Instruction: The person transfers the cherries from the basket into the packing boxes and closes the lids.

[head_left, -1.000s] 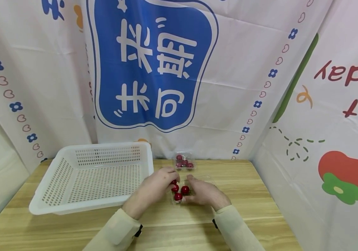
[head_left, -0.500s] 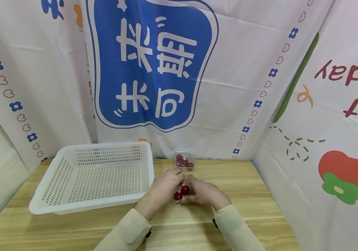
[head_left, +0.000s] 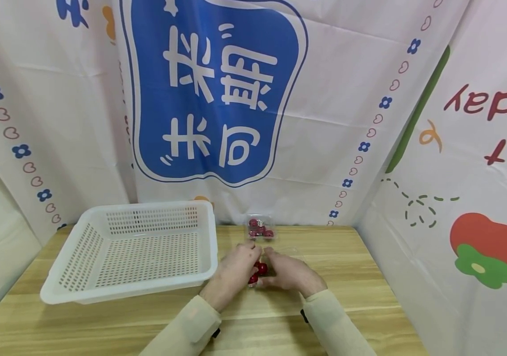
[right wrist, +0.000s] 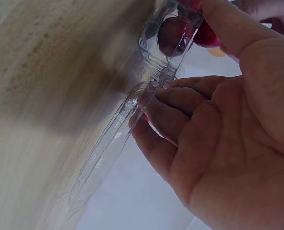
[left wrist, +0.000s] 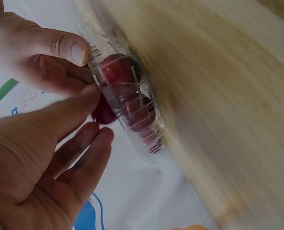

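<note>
A clear plastic clamshell box [right wrist: 157, 62] with its lid [right wrist: 101, 155] folded open rests on the table, several dark red cherries [head_left: 262, 268] inside. My right hand [head_left: 288, 272] holds the box by its right side, thumb at the near edge and fingers at the far edge. Over the left part of the box is my left hand [head_left: 237, 267], covering some of the fruit. In the left wrist view its thumb and fingers pinch a cherry [left wrist: 103, 112] at the top of the box. Other cherries [left wrist: 141, 112] show through the clear wall.
A white perforated plastic basket [head_left: 131, 287] stands at the left with nothing in it. Behind the hands, near the back edge, sits a second clear box [head_left: 261, 228] of cherries. Printed cloth [head_left: 324, 99] hangs behind the wooden table [head_left: 262, 326].
My left hand has shifted right, from the left edge of the box to over its fruit, hiding cherries that showed before. My right hand has stayed in place on the box.
</note>
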Demonstrator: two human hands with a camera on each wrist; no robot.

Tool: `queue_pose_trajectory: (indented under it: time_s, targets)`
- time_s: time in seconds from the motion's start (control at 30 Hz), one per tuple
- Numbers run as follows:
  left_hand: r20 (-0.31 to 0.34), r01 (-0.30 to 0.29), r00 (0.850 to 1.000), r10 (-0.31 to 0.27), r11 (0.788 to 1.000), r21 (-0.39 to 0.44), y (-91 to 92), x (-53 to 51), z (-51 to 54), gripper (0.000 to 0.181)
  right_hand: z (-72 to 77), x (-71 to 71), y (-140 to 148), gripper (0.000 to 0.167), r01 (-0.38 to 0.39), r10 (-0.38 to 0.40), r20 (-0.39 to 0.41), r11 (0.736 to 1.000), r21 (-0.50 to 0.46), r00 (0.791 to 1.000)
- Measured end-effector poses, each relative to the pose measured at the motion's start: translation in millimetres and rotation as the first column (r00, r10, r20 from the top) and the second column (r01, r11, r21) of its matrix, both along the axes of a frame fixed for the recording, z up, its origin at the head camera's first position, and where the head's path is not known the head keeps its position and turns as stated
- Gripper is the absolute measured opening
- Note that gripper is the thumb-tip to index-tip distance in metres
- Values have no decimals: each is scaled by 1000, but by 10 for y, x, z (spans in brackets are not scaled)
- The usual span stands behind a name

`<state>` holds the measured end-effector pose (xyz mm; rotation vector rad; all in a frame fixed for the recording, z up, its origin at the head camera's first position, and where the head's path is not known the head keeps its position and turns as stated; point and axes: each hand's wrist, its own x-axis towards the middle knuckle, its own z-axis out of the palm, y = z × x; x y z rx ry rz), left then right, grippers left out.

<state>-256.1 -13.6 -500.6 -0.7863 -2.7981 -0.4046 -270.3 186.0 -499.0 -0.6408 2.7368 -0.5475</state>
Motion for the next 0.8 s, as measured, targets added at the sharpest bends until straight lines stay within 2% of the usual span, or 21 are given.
queue_pose_trajectory:
  time_s: [0.13, 0.3, 0.43, 0.5, 0.6, 0.8]
  targets:
    - [18, 41, 999, -41, 998, 37, -42, 57, 10, 39, 9, -27, 18, 87, -45, 45, -30, 999, 14, 999]
    - [43, 66, 997, -70, 994, 82, -83, 136, 13, 46, 0, -69, 63, 92, -81, 81, -13, 997, 2, 997]
    - [125, 25, 991, -38, 994, 105, -106, 198, -2, 63, -2, -87, 114, 102, -73, 73, 10, 997, -9, 997]
    - [180, -9, 984, -10, 994, 106, -112, 222, -13, 71, 2, -88, 144, 110, -55, 55, 21, 998, -12, 998]
    - [246, -52, 969, 26, 994, 99, -116, 252, -36, 82, 6, -89, 182, 111, -44, 45, 35, 999, -24, 998]
    - [289, -113, 953, 86, 991, 77, -101, 282, -69, 97, 6, -99, 236, 112, -52, 54, 48, 998, -35, 997]
